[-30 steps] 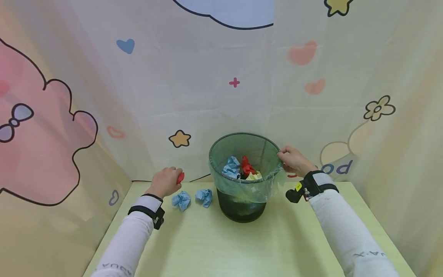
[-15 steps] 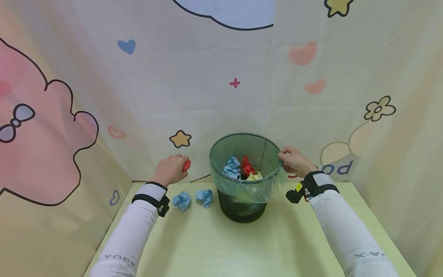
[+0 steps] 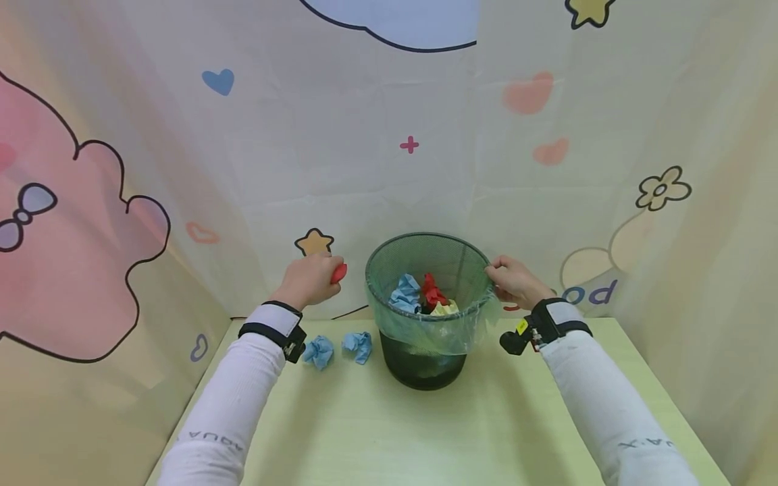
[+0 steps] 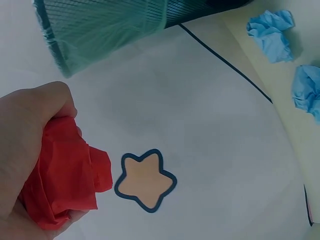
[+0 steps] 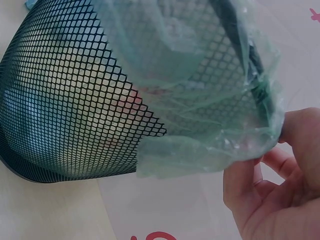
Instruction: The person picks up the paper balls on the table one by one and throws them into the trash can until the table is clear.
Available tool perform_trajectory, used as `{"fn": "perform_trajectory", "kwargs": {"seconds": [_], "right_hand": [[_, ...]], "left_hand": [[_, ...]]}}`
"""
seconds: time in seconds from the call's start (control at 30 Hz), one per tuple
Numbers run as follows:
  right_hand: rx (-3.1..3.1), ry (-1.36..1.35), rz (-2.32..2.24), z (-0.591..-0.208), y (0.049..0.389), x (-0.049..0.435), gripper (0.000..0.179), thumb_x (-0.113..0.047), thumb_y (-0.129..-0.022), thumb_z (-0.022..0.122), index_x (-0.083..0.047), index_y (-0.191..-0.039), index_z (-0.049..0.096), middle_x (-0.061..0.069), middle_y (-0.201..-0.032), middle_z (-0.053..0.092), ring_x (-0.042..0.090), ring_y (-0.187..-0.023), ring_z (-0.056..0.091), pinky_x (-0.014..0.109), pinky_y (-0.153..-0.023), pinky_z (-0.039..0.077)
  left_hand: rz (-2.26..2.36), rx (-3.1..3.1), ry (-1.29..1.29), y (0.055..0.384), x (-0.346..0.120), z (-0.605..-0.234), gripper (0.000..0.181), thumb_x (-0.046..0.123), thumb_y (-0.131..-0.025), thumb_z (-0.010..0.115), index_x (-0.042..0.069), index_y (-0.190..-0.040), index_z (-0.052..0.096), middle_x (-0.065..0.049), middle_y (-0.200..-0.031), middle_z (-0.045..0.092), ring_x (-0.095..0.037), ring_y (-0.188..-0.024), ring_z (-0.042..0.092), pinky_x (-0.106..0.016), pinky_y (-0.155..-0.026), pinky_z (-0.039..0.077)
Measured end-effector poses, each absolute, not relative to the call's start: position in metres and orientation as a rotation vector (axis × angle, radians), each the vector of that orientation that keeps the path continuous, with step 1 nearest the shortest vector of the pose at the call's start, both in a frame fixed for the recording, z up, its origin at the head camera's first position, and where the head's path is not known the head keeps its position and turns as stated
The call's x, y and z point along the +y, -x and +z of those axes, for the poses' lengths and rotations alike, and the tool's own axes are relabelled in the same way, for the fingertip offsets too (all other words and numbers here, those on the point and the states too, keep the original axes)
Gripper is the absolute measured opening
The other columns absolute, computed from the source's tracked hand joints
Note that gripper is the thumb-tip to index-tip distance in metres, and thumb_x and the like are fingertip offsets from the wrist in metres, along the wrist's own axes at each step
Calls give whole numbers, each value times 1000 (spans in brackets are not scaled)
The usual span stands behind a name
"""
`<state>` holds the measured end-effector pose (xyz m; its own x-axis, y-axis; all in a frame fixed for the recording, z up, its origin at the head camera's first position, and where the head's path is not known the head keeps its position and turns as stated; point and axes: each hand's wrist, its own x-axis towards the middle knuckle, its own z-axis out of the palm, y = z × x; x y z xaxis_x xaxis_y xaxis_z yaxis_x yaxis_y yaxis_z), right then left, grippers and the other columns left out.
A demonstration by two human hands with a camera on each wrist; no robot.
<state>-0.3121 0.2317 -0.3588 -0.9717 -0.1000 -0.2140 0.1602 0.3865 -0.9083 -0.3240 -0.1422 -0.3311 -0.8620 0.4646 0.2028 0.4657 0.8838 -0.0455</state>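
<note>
My left hand [image 3: 310,279] grips a crumpled red paper ball [image 4: 65,172] in the air, left of the bin and about level with its rim. A black mesh wastebasket [image 3: 423,364] stands on the table, lined with a thin green plastic bag [image 5: 185,155] folded over its rim. Thumb and fingers of my right hand [image 3: 515,282] pinch the bag-covered rim at the right side. Inside the bin lie crumpled papers: a blue one [image 3: 406,294], a red one [image 3: 433,291] and a pale yellow one [image 3: 446,308].
Two crumpled blue paper balls, one [image 3: 319,352] farther left and one [image 3: 357,346] nearer the bin, rest on the pale table [image 3: 389,439]. A printed curtain [image 3: 340,169] hangs right behind the table and along both sides.
My left hand has risen and moved right toward the bin, carrying the red paper ball. The right hand keeps its pinch on the rim, and the bin has stayed put.
</note>
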Motion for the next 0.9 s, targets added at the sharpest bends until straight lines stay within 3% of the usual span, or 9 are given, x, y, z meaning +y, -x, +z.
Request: {"fn": "perform_trajectory", "kwargs": {"seconds": [0.53, 0.9], "right_hand": [[2403, -33, -1624, -359, 311, 232, 14, -16, -96, 37, -4, -103, 35, 7, -88, 34, 14, -66, 39, 24, -59, 39], [2410, -34, -1619, -359, 312, 233, 15, -15, -95, 37, -3, -104, 36, 8, -91, 34, 15, -67, 40, 23, -59, 39]], "left_hand": [[11, -2816, 810, 327, -106, -305, 13, 18, -82, 62, 13, -92, 57, -2, -79, 54, -17, -67, 48, -28, -51, 35], [53, -2816, 883, 322, -71, -292, 22, 21, -84, 63, 15, -105, 59, -2, -90, 58, -18, -77, 52, -32, -60, 45]]}}
